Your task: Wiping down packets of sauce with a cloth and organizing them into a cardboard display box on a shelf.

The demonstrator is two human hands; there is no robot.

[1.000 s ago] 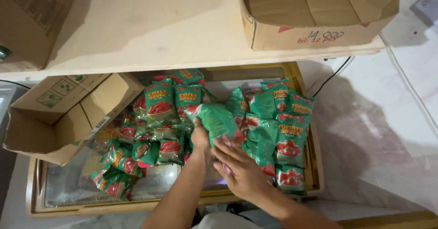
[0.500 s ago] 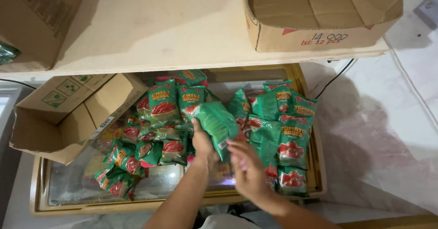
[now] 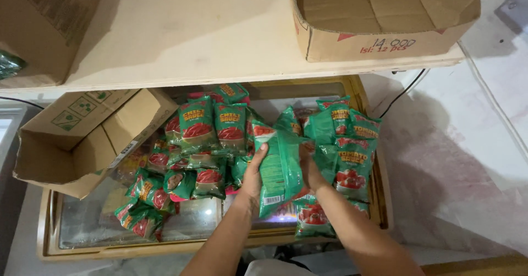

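Two hands on one green sauce pouch point(image 3: 279, 169): our left hand point(image 3: 254, 171) clasps its left edge with fingers curled round, and our right hand point(image 3: 311, 172) presses against its right edge, mostly hidden behind it. We hold the pouch upright above the glass lid point(image 3: 203, 218) of a wood-framed chest. Around it lie heaps of green and red sauce packets point(image 3: 212, 130). An open cardboard box point(image 3: 82, 138) sits on its side at left, beneath a pale shelf point(image 3: 187, 34) that carries another box point(image 3: 385, 15).

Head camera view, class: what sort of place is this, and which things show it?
Probably a small shop's stockroom: many green sauce packets heaped on a glass-topped chest freezer, opened cardboard boxes, and a wooden shelf.
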